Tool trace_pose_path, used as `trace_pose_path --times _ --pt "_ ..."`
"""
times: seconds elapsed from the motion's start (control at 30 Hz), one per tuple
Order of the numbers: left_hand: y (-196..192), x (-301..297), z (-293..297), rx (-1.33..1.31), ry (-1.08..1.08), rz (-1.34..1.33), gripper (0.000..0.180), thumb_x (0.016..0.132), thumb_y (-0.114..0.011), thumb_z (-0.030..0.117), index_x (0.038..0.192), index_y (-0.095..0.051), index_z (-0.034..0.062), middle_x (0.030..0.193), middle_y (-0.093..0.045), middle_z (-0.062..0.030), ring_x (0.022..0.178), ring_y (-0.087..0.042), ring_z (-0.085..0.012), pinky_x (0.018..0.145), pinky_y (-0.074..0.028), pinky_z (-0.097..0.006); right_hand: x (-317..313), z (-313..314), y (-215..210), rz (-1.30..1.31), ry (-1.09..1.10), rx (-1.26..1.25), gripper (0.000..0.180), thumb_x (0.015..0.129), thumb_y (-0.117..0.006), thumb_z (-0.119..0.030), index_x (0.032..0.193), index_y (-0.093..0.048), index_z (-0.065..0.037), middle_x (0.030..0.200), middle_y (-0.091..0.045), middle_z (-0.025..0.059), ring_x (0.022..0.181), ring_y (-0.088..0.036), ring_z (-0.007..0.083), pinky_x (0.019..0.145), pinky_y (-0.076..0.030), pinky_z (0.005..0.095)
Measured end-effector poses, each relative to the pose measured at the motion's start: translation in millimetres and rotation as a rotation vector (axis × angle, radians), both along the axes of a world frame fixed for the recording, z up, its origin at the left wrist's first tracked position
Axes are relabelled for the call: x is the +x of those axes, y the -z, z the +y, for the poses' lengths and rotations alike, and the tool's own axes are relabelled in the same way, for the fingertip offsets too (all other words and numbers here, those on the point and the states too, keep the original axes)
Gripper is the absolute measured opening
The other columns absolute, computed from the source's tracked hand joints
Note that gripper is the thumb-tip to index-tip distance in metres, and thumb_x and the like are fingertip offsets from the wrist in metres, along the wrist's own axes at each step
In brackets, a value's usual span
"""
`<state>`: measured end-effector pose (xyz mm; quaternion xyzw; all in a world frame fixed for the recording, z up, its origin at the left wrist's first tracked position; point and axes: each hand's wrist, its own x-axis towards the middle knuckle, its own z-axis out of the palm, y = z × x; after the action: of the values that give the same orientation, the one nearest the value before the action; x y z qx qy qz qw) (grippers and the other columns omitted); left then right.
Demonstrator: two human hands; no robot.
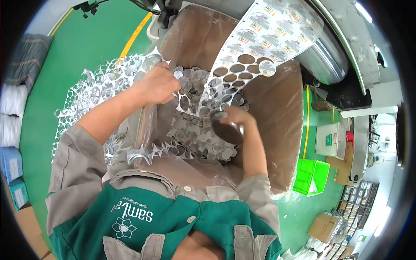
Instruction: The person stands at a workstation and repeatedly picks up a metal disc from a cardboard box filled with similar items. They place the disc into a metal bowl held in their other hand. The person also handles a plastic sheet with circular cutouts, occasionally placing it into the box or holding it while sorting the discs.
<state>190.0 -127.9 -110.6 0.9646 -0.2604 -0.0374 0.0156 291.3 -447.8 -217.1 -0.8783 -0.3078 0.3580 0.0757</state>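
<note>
My left hand is closed on the edge of a silvery foil sheet full of round holes, over the left rim of a large box. The punched foil web hangs in a tangle down the box's left side. From the upper right a printed foil sheet comes down, whole at the top and punched with round holes lower down. At its lower end my right hand is closed on a round dark thing with a shiny rim, whose kind is unclear. One printed disc clings beside the holes.
The brown box, lined with clear plastic, holds many loose foil discs. A metal roller stands close at the upper right. Beyond the box are a bright green crate and a white bin. Stacked bundles line the left.
</note>
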Motion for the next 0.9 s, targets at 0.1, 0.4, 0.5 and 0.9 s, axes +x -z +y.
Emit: trace_pose_path --times 0.1,0.4,0.5,0.9 --pt "1.5 -2.5 3.0 -0.005 -0.014 -0.011 0.018 0.059 -0.071 0.024 0.069 -0.064 0.0106 0.066 -0.061 -0.0090 0.074 -0.060 -0.0257 0.083 -0.037 -0.036 9.8 6.8 -100.4 0.395 0.275 0.499 0.059 0.067 -0.069 -0.021 0.119 -0.050 0.002 0.112 -0.058 0.0165 0.101 -0.058 0.0241 0.083 -0.047 0.0318" --pt "4.3 0.7 -4.9 -0.212 0.087 -0.140 0.012 0.058 -0.065 0.021 0.062 -0.064 0.0094 0.060 -0.061 -0.0110 0.067 -0.061 -0.0261 0.079 -0.039 -0.036 34.4 -111.6 131.5 -0.057 1.277 0.715 0.032 0.083 -0.059 -0.023 0.109 -0.058 -0.004 0.119 -0.056 0.0097 0.107 -0.053 0.0222 0.086 -0.044 0.0322" --pt "-2.6 -2.6 -1.1 -0.132 0.015 -0.088 0.012 0.059 -0.067 0.022 0.066 -0.065 0.0126 0.062 -0.061 -0.0088 0.070 -0.060 -0.0248 0.079 -0.039 -0.037 -8.6 -95.0 158.1 -0.002 0.602 -0.247 0.039 0.076 -0.064 -0.032 0.103 -0.061 -0.004 0.112 -0.059 0.0097 0.100 -0.056 0.0230 0.080 -0.046 0.0337" --pt "-22.2 -4.9 8.6 -0.475 -0.030 0.082 0.023 0.077 -0.057 0.025 0.080 -0.062 0.0026 0.081 -0.062 -0.0144 0.080 -0.058 -0.0315 0.071 -0.043 -0.042 -14.3 -5.7 -164.3 0.183 0.351 1.075 0.050 0.075 -0.066 -0.026 0.116 -0.052 0.000 0.103 -0.060 0.0083 0.087 -0.058 0.0168 0.076 -0.047 0.0308"
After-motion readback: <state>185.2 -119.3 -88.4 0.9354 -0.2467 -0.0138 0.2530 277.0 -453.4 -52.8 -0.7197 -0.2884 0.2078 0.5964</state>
